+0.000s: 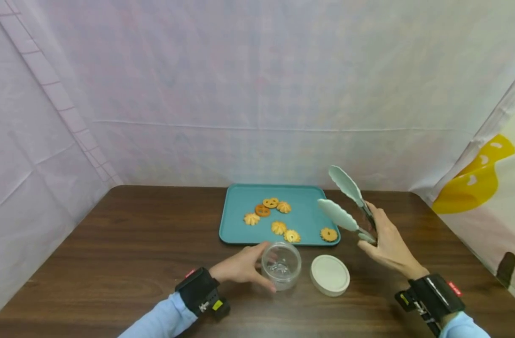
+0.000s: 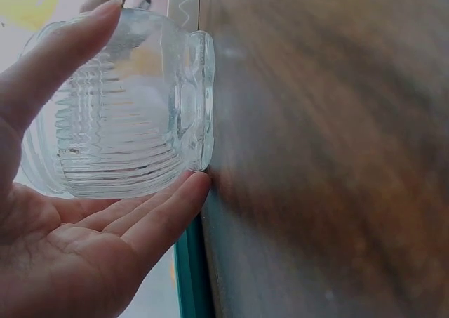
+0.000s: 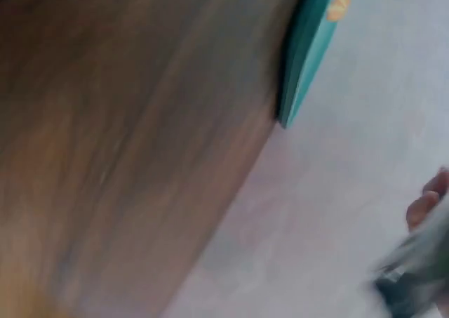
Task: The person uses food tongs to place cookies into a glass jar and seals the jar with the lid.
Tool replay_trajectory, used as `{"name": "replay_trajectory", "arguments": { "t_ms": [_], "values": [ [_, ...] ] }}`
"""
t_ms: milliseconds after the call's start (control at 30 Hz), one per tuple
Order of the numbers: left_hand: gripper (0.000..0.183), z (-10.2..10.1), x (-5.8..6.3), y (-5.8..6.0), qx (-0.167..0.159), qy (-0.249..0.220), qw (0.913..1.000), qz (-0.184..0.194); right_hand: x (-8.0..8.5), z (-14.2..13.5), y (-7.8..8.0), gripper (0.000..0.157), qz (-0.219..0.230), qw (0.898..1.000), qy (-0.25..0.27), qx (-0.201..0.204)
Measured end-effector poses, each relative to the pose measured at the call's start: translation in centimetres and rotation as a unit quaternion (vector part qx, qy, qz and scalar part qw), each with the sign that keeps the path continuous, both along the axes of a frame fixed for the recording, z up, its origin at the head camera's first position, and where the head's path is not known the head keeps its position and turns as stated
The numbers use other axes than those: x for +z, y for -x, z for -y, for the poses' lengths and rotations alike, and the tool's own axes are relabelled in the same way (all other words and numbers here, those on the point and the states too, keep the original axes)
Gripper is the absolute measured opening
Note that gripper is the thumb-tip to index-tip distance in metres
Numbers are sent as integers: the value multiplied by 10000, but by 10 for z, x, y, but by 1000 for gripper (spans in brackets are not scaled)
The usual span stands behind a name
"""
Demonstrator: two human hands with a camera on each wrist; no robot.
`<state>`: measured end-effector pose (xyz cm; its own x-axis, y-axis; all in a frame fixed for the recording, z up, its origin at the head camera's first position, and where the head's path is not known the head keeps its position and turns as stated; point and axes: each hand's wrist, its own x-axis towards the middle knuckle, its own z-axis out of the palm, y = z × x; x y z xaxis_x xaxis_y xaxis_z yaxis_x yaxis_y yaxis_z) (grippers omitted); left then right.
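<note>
My left hand point(image 1: 242, 266) holds a clear glass jar point(image 1: 283, 268), which stands uncovered on the table. In the left wrist view the thumb lies along one side of the ribbed jar point(image 2: 133, 135), with the fingers against the other. Raised at the right, my right hand point(image 1: 390, 246) grips kitchen tongs point(image 1: 339, 216) whose two pale green tips are spread apart with nothing between them. The right wrist view catches only a blurred bit of the tongs at its edge. A round white lid point(image 1: 330, 274) lies just right of the jar.
Behind the jar lies a teal tray point(image 1: 236, 202) carrying several cookies, among them a pretzel-shaped one point(image 1: 270, 203) and a round one point(image 1: 328, 234) in the near right corner. The brown wooden table point(image 1: 147, 234) meets white cloth point(image 1: 257, 94) at the back and sides.
</note>
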<state>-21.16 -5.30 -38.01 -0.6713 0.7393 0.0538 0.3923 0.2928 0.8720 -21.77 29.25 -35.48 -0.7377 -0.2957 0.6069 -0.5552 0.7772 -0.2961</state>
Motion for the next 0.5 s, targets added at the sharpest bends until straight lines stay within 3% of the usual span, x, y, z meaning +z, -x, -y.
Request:
{"name": "replay_trajectory", "arguments": {
  "t_ms": [133, 233, 500],
  "values": [
    [76, 0, 0, 0, -10, 1, 10000, -2, 4, 4, -7, 101, -533, 9975, -458, 21],
    [75, 1, 0, 0, -23, 13, 10000, -8, 7, 4, -9, 109, -607, 9960, -659, -45],
    [75, 1, 1, -1, -36, 36, 10000, 23, 6, 0, -11, 89, -402, 9978, -523, -3]
  ]
}}
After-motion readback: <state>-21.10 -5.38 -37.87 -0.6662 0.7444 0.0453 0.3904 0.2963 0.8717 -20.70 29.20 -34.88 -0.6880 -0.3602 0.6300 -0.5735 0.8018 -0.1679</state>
